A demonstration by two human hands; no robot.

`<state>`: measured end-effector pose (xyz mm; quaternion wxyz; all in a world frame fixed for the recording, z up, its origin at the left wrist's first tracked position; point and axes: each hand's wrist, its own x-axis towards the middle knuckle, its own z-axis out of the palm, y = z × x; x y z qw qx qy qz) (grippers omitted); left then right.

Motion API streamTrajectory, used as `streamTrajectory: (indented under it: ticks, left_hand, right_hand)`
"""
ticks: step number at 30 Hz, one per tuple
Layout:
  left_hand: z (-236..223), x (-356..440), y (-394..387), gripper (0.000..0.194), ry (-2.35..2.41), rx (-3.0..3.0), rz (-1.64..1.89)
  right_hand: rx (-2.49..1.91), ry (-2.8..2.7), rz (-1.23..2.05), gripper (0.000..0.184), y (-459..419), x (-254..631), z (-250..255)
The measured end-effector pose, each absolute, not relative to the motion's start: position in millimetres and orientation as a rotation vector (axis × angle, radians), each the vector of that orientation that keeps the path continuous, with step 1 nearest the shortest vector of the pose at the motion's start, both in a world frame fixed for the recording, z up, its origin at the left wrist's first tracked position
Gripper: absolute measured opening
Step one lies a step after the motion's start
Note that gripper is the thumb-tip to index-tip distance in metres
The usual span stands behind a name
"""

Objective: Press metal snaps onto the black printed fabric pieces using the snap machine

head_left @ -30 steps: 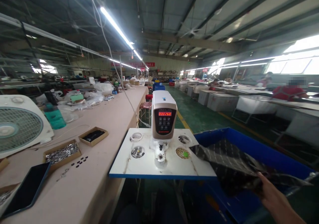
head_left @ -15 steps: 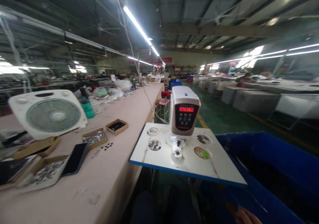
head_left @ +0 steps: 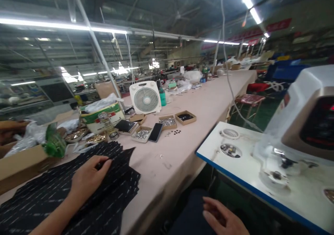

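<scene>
My left hand (head_left: 87,175) rests on a stack of black fabric pieces with small white marks (head_left: 109,193) on the long pink table (head_left: 182,148); its fingers are curled and pinch the top piece near its edge. My right hand (head_left: 221,219) hangs low over my lap below the table edge, fingers loosely spread, holding nothing. The white press machine (head_left: 300,123) with a dark panel stands on its white blue-edged plate (head_left: 235,165) at the right.
Small cardboard trays of metal parts (head_left: 167,121), a phone (head_left: 156,132), a white fan (head_left: 145,97), a glass jar (head_left: 104,120) and a cardboard box (head_left: 23,163) sit on the table. A red stool (head_left: 250,99) stands behind the machine.
The view has swung left from the machine and blue bin to the table. My right hand no longer holds the dark fabric; my left hand has come into view on the fabric stack.
</scene>
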<state>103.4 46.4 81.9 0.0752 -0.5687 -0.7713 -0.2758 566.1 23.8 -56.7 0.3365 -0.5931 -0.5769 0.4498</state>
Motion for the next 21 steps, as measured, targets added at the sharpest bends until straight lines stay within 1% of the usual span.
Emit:
streamTrajectory:
  ticks: [1, 3, 5, 6, 7, 8, 11, 12, 15, 17, 19, 21]
  left_hand:
    - [84.2, 126.1, 41.1, 0.036, -2.233, -1.822, -0.9]
    - [88.2, 173.3, 30.2, 0.03, -2.062, -2.111, -1.003]
    - [89.6, 215.6, 21.1, 0.024, -1.948, -2.335, -1.088]
    - [88.8, 233.2, 18.1, 0.021, -1.89, -2.444, -1.132]
    - [87.3, 248.2, 16.6, 0.019, -1.842, -2.534, -1.17]
    - [85.1, 260.6, 16.7, 0.018, -1.807, -2.614, -1.204]
    - [78.5, 285.0, 26.5, 0.015, -1.735, -2.823, -1.338]
    - [77.0, 290.4, 32.4, 0.02, -1.714, -2.915, -1.394]
    - [74.3, 306.2, 53.8, 0.052, -1.635, -3.359, -1.43]
    - [72.5, 318.9, 67.1, 0.065, -1.555, -3.765, -1.212]
    - [70.5, 331.6, 77.2, 0.071, -1.502, -4.143, -0.71]
    - [68.3, 340.4, 84.6, 0.07, -1.544, -4.321, -0.116]
  right_hand:
    - [-1.477, -1.58, 1.155, 0.058, 27.7, 547.1, -43.5]
    - [-1.337, -1.686, 1.123, 0.073, 32.8, 514.4, -19.8]
    - [-1.221, -1.699, 1.15, 0.085, 34.6, 491.1, -0.4]
    - [-1.174, -1.664, 1.186, 0.089, 34.6, 483.6, 7.1]
    - [-1.141, -1.609, 1.226, 0.088, 34.0, 479.1, 13.0]
    - [-1.12, -1.549, 1.273, 0.081, 32.9, 477.7, 17.1]
    - [-1.065, -1.436, 1.426, 0.049, 26.2, 490.1, 22.2]
    - [-1.039, -1.419, 1.474, 0.044, 23.4, 498.2, 23.1]
    - [-0.988, -1.321, 1.562, 0.04, 15.4, 526.9, 28.4]
    - [-1.036, -1.232, 1.562, 0.042, 11.9, 546.4, 34.6]
    - [-1.128, -1.198, 1.516, 0.043, 9.2, 566.2, 41.5]
    - [-1.22, -1.24, 1.488, 0.043, 6.2, 587.3, 48.0]
